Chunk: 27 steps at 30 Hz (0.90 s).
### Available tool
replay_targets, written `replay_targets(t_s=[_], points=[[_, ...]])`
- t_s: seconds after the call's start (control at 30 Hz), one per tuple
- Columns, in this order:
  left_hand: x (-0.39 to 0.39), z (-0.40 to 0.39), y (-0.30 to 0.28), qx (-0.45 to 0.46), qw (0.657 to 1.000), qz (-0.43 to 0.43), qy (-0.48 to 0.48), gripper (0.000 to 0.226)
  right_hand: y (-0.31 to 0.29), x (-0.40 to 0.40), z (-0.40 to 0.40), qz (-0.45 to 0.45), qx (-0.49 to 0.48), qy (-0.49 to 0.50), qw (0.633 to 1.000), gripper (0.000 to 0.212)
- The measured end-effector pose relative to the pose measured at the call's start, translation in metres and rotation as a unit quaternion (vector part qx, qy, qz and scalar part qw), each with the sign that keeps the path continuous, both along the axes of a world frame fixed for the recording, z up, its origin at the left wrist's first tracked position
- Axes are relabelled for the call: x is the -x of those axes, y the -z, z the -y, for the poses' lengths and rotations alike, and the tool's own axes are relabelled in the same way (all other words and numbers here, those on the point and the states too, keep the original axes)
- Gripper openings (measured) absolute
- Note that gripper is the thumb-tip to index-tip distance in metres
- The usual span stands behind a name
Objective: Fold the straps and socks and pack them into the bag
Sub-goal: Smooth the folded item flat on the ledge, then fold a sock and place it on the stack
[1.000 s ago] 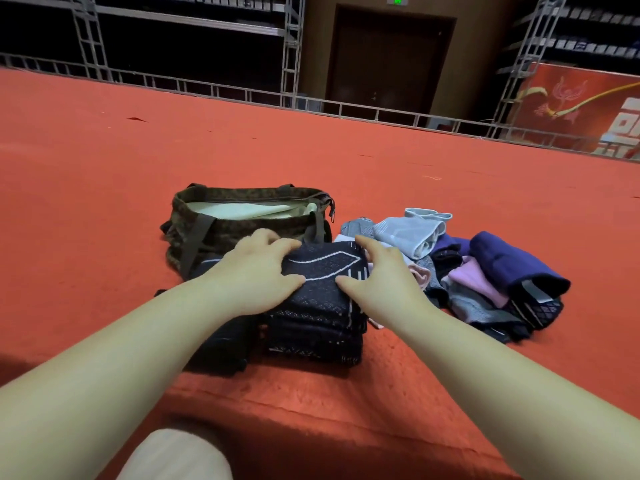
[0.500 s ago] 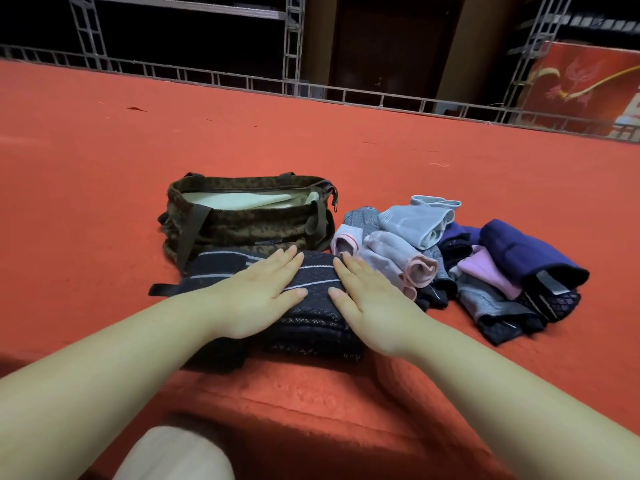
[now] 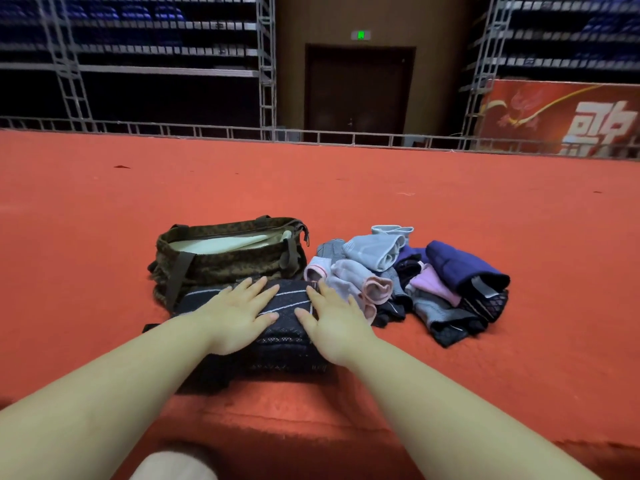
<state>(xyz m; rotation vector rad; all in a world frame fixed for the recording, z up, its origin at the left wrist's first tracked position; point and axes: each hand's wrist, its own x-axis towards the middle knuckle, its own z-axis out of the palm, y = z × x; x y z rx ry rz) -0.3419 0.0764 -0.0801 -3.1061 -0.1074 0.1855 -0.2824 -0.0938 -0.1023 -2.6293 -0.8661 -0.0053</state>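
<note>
The open bag (image 3: 228, 258) sits on the red carpet (image 3: 104, 237), mouth up, with the unfolded pile of socks (image 3: 408, 282) just to its right, apparently staged for packing. The dark folded strap (image 3: 287, 327) lies directly in front of the bag, under both hands: left hand (image 3: 239, 317) and right hand (image 3: 336, 323) are spread flat with straight fingers, pressing side by side, probably to set the fold.
</note>
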Motion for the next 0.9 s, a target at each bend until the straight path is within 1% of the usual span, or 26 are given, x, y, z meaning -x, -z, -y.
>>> replay_targets(t_s=[0.07, 0.1, 0.13, 0.2, 0.27, 0.33, 0.4, 0.5, 0.7, 0.77, 0.9], points=[[-0.003, 0.004, -0.013, -0.057, 0.998, -0.013, -0.004, 0.059, -0.007, 0.0, 0.013, 0.017, -0.058, 0.013, 0.998, 0.059], [-0.005, 0.007, -0.021, -0.069, 0.998, -0.011, -0.005, 0.059, -0.01, -0.003, 0.022, 0.034, -0.091, 0.021, 0.995, 0.057], [-0.008, 0.012, -0.029, -0.065, 0.998, 0.003, -0.004, 0.058, -0.013, -0.007, 0.032, 0.052, -0.122, 0.032, 0.991, 0.053], [-0.016, 0.024, -0.041, -0.028, 0.997, 0.066, 0.014, 0.053, -0.015, -0.02, 0.052, 0.067, -0.164, 0.071, 0.982, 0.044], [-0.028, 0.043, -0.045, 0.005, 0.989, 0.136, 0.051, 0.044, -0.012, -0.035, 0.068, 0.063, -0.161, 0.112, 0.978, 0.046], [-0.043, 0.065, -0.043, 0.029, 0.982, 0.168, 0.082, 0.038, -0.003, -0.052, 0.077, 0.051, -0.16, 0.133, 0.977, 0.05], [-0.058, 0.086, -0.035, 0.048, 0.981, 0.164, 0.09, 0.038, 0.005, -0.064, 0.082, 0.041, -0.178, 0.142, 0.973, 0.051], [-0.082, 0.104, -0.024, 0.062, 0.983, 0.151, 0.083, 0.046, 0.013, -0.077, 0.086, 0.032, -0.205, 0.146, 0.967, 0.048], [-0.12, 0.11, -0.014, 0.055, 0.989, 0.122, 0.069, 0.048, 0.03, -0.1, 0.09, 0.065, -0.208, 0.113, 0.97, 0.035], [-0.129, 0.109, -0.012, 0.054, 0.987, 0.131, 0.076, 0.045, 0.035, -0.108, 0.092, 0.073, -0.201, 0.117, 0.97, 0.03], [-0.142, 0.11, -0.011, 0.0, 0.98, 0.169, 0.109, 0.027, 0.035, -0.118, 0.093, 0.088, -0.198, 0.12, 0.969, 0.014]])
